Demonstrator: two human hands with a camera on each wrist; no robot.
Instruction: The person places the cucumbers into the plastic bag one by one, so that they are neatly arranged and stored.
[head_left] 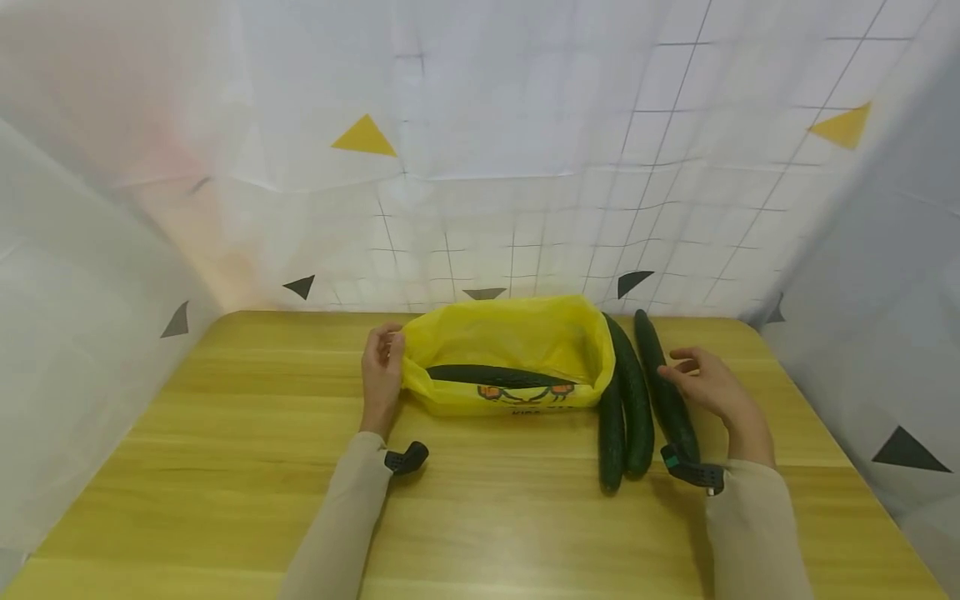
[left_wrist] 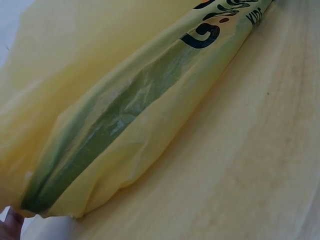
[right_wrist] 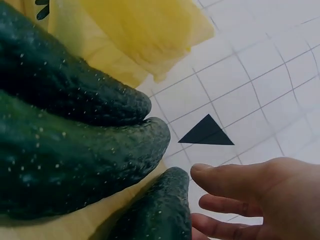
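Note:
A yellow plastic bag (head_left: 502, 325) lies on its side with its mouth wide, a dark green cucumber (head_left: 495, 377) inside along the lower edge. My left hand (head_left: 382, 367) grips the bag's left end, fingers curled at the rim; only a bit of finger (left_wrist: 12, 225) shows in the left wrist view. Right of the bag, two cucumbers (head_left: 611, 437) (head_left: 636, 400) lie side by side. A third cucumber (head_left: 667, 400) slants just beyond them. Beside it is my right hand (head_left: 708, 387), thumb and fingers apart, the thumb close to its side and nothing in its grasp.
The wooden table (head_left: 510, 517) carries everything. White sheeting (head_left: 495, 208) with grid lines and dark and yellow triangles rises behind it and at both sides. A small black wrist camera (head_left: 407, 458) sits on the left sleeve, another camera (head_left: 693, 473) on the right.

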